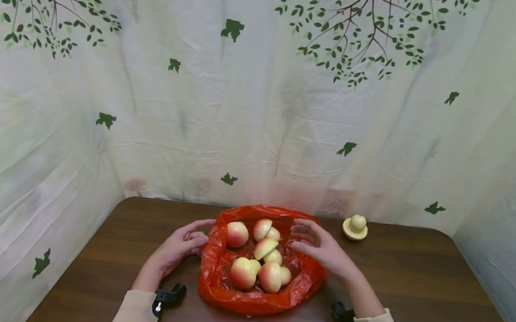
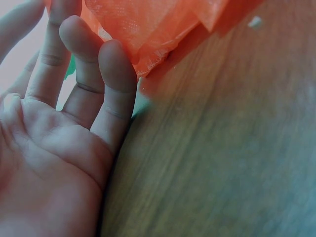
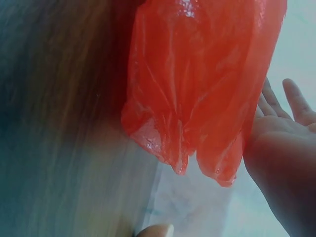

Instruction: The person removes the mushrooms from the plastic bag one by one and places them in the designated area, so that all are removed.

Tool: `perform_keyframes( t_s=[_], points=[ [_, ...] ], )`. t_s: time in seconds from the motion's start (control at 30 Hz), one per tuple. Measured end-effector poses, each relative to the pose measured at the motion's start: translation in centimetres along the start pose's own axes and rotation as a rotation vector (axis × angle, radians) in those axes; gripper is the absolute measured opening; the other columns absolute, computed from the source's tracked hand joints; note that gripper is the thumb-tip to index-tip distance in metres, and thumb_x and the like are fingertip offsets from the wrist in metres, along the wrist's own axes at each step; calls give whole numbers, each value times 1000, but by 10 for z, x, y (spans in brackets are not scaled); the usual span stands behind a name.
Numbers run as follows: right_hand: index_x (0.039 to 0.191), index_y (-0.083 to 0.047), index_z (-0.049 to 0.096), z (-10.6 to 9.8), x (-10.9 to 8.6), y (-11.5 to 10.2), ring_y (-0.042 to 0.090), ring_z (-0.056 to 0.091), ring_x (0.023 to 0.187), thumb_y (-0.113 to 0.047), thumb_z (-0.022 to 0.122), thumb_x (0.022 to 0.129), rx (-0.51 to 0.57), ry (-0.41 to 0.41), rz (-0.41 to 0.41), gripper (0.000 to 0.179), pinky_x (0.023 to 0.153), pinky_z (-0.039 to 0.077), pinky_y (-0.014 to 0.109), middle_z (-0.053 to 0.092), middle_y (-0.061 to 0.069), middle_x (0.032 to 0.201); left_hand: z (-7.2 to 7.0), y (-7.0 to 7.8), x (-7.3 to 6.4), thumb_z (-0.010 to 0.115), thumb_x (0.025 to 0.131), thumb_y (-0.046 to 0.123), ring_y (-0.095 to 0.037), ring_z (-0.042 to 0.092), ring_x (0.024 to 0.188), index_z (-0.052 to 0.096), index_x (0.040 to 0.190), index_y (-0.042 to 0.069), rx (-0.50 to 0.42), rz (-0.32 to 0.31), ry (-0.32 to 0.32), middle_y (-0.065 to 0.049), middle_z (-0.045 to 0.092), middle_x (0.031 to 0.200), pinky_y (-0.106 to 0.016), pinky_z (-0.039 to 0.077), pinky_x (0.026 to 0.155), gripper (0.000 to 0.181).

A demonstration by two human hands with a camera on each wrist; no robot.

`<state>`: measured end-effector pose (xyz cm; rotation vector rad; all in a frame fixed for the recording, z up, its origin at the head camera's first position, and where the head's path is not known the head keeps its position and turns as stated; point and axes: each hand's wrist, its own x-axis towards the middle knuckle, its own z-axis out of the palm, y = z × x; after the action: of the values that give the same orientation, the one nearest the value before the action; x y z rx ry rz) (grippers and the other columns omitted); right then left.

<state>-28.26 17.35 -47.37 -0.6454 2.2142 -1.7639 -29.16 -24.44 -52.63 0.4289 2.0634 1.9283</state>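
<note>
Bag (image 1: 249,305): red, on the tabletop (image 1: 416,315) between both hands, mouth up, slightly wider side to side, fruit (image 1: 243,274) inside.
Room: tabletop stretches widest rightward; far rim near back edge.
Left hand (image 1: 177,248): fingers loosely bent, against left rim.
Right hand (image 1: 322,247): fingers spread, above right rim, forearm angled inward.

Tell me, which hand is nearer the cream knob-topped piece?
Right. The right hand is over the right side of the red plastic bag, left of the cream knob-topped piece and not touching it. The left hand is farther, at the bag's left edge.
</note>
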Motion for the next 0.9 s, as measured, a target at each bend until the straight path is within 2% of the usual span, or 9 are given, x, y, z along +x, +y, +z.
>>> perform_keyframes(
  t_s=[0.43,0.63,0.9],
  points=[
    [159,-3,41,4,2,4,45,49,148,-24,70,103,-20,-23,44,67,114,52,50,50,31,157,1,1,0,55,111,20,-10,74,96,41,161,10,-13,3,4,7,80,104,-28,62,89,53],
    [159,-3,40,5,2,7,45,48,149,-26,70,103,-35,-33,43,67,114,52,50,49,30,157,1,1,0,55,111,20,-9,74,96,40,161,9,-17,2,3,7,80,104,-28,62,89,53],
    [159,-2,40,8,3,11,47,48,148,-25,70,104,-47,-51,25,66,111,54,41,48,32,157,1,0,1,55,111,20,-9,74,96,40,161,9,-20,1,8,7,80,104,-27,62,89,53]
  ],
)
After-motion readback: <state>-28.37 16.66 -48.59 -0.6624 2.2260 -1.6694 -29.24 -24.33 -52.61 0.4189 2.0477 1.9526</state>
